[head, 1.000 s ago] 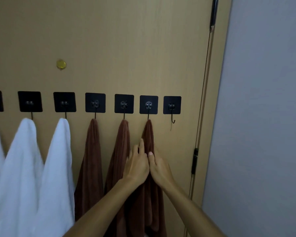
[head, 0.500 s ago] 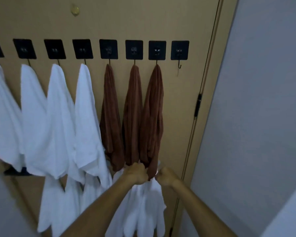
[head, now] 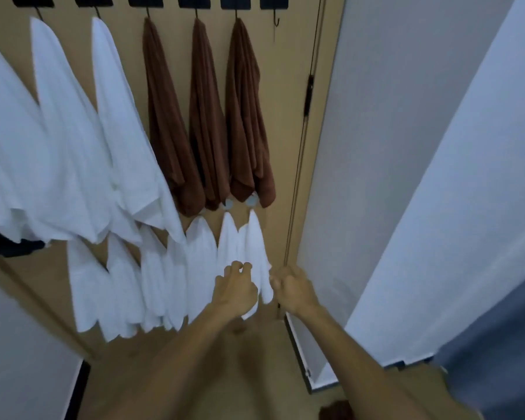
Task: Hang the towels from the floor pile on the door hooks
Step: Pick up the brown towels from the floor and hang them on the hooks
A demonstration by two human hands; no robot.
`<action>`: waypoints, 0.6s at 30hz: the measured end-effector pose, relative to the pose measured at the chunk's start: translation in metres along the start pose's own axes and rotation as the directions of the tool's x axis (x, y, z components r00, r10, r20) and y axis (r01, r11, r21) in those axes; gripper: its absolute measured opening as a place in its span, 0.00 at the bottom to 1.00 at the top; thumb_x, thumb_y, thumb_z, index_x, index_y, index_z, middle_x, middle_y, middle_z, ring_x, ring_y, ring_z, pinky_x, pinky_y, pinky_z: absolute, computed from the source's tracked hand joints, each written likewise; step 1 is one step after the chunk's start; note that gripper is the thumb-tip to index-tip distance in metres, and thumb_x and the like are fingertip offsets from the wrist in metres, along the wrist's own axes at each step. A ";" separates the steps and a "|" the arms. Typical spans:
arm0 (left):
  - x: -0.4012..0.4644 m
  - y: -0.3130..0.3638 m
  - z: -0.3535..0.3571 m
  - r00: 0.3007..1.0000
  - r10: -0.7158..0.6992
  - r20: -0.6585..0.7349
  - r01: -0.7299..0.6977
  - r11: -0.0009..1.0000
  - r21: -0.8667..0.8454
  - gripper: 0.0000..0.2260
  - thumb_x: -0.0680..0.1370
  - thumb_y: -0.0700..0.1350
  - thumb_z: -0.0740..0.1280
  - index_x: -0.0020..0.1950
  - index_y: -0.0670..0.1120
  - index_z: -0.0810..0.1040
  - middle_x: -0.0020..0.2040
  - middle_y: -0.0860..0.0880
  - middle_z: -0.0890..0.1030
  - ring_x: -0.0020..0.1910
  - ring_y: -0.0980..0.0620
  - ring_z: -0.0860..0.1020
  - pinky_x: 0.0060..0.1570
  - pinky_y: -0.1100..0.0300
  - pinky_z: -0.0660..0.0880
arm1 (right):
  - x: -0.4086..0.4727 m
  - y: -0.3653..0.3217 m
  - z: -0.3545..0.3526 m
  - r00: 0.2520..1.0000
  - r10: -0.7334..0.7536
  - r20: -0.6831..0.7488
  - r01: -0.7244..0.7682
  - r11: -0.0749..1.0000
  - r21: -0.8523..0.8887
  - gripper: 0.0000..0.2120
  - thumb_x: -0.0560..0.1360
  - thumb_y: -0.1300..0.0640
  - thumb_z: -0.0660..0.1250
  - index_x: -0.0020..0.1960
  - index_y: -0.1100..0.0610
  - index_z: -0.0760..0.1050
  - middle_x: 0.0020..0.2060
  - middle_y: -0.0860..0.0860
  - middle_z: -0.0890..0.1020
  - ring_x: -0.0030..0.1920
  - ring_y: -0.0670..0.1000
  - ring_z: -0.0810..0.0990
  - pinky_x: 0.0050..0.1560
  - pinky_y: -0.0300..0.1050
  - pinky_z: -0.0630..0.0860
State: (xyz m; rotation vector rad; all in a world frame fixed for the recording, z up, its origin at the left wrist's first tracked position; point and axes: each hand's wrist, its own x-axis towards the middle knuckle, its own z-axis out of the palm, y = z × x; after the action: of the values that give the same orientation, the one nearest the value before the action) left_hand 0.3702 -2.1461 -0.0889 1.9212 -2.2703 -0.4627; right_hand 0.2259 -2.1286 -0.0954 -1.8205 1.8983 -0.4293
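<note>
Both hands have dropped from the brown towels; the left hand (head: 235, 287) and right hand (head: 288, 286), fingers loosely curled, hover apart before the lower white towels (head: 200, 268). Three brown towels (head: 203, 116) hang on the tan door's (head: 285, 101) hooks, right of three white towels (head: 73, 131), with one bare hook (head: 275, 21) far right beside a grey wall (head: 406, 147).

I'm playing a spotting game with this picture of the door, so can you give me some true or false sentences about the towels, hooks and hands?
1. Three brown towels hang side by side on the door. True.
2. The hook furthest right holds a white towel. False: it is bare.
3. The left hand reaches toward the lower white towels. True.
4. The right hand holds up a brown towel. False: no towel is seen in it; its fingers look curled.
5. The brown towels hang left of the upper white towels. False: they hang to the right.
</note>
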 end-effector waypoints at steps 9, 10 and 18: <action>-0.162 -0.009 0.107 0.986 0.046 0.158 -0.016 0.982 -0.188 0.26 0.76 0.45 0.60 0.74 0.47 0.57 0.71 0.46 0.62 0.70 0.47 0.62 0.66 0.53 0.62 | -0.193 0.050 0.127 0.966 0.259 0.021 -0.256 0.961 -0.104 0.26 0.81 0.48 0.51 0.77 0.54 0.51 0.77 0.54 0.48 0.77 0.54 0.48 0.76 0.50 0.48; -0.177 -0.002 0.117 0.982 0.054 0.179 -0.021 0.983 -0.184 0.27 0.76 0.45 0.60 0.74 0.47 0.57 0.71 0.46 0.61 0.70 0.47 0.61 0.67 0.52 0.61 | -0.210 0.057 0.131 0.960 0.279 -0.004 -0.277 0.953 -0.120 0.26 0.81 0.48 0.52 0.76 0.54 0.54 0.77 0.54 0.49 0.77 0.54 0.48 0.76 0.51 0.47; -0.281 0.067 0.182 0.976 0.138 0.167 -0.092 0.961 -0.260 0.28 0.75 0.42 0.59 0.75 0.46 0.56 0.73 0.47 0.62 0.72 0.48 0.59 0.71 0.55 0.53 | -0.352 0.113 0.152 0.827 0.527 -0.197 -0.527 0.848 0.060 0.23 0.81 0.49 0.55 0.75 0.52 0.60 0.78 0.52 0.49 0.77 0.54 0.47 0.76 0.53 0.49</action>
State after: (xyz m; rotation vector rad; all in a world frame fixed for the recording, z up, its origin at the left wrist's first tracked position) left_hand 0.3046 -1.8344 -0.2132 1.6749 -2.2837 -0.8985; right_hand 0.2142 -1.7566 -0.2411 -1.1947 2.4305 -0.4319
